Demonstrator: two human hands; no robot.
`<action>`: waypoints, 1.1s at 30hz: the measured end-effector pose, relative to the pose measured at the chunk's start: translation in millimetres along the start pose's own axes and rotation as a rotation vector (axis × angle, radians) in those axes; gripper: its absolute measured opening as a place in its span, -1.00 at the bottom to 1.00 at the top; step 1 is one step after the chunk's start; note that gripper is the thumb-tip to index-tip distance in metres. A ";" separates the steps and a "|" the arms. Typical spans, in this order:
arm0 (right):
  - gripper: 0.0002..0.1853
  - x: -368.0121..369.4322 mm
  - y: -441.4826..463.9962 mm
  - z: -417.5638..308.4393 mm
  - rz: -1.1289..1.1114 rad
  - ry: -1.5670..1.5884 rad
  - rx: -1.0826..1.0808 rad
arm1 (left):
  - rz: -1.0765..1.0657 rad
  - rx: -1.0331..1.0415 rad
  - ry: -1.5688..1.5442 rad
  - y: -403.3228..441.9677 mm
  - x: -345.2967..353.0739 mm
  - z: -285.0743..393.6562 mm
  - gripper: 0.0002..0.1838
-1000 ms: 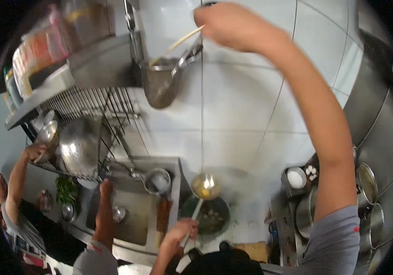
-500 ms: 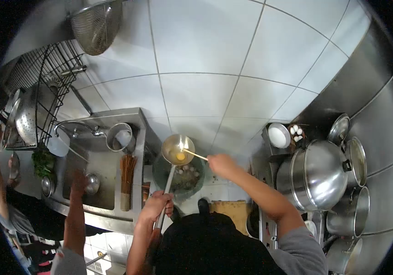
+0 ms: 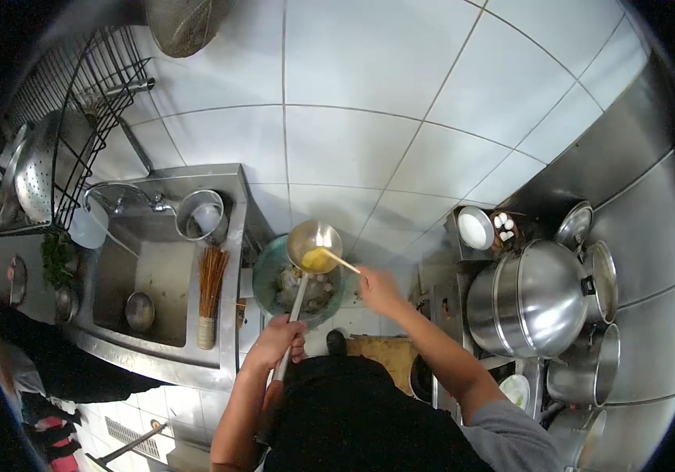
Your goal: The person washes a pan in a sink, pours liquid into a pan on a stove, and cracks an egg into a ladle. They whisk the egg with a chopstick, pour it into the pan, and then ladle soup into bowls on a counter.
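My left hand (image 3: 277,340) is closed around the handle of a long metal ladle (image 3: 303,234), whose round bowl is held out in front of me. Yellow egg (image 3: 316,260) lies in the ladle's bowl, its yolk broken and streaky. Thin wooden chopsticks (image 3: 341,262) are pinched in my right hand (image 3: 382,291), their tips in the egg. Below the ladle stands a green bin (image 3: 261,271) with eggshells and other scraps inside.
To the left, a sink (image 3: 168,267) holds a small metal bowl (image 3: 140,311); a bamboo brush (image 3: 211,295) lies on its edge. On the right are a large domed steamer (image 3: 542,295), eggs (image 3: 504,226) and a white bowl (image 3: 476,228). A co-worker (image 3: 62,346) stands at left.
The round yolk in the ladle has broken and spread as my chopsticks moved in it. A co-worker's arm has withdrawn from over the sink. My view has shifted slightly.
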State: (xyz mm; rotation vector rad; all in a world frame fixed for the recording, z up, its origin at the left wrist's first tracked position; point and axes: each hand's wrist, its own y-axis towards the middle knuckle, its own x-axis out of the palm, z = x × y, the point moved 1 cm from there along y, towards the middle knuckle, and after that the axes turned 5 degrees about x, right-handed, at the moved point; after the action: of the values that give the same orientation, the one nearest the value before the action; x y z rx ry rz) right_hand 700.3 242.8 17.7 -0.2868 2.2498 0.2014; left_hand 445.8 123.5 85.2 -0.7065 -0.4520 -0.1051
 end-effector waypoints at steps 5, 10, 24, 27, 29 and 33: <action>-0.72 19.8 0.5 -19.5 -0.136 0.053 0.070 | -0.014 0.001 0.079 -0.1 -24.0 7.6 -0.79; -0.75 34.7 0.7 -32.4 -0.138 0.104 0.058 | -0.020 0.001 0.139 -4.6 -42.4 19.0 -0.80; -0.70 55.2 1.7 -56.7 -0.069 -0.141 0.085 | -0.068 -0.026 0.154 -4.0 -81.4 36.5 -0.84; -0.69 52.0 -3.3 -71.4 -0.010 0.088 0.247 | -0.087 -0.029 0.149 -3.3 -86.8 36.4 -0.84; -0.70 57.5 -1.1 -63.4 -0.031 -0.028 0.187 | -0.101 -0.023 0.164 -2.5 -89.7 37.0 -0.84; -0.70 61.3 -5.1 -73.8 0.144 -0.056 0.196 | -0.124 -0.029 0.140 -5.1 -90.2 40.0 -0.83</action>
State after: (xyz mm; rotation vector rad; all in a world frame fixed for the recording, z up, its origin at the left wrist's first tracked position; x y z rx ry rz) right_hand 609.4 211.7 17.2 -0.0139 2.2156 0.0623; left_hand 348.9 140.4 75.8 -0.6943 -0.3607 -0.2763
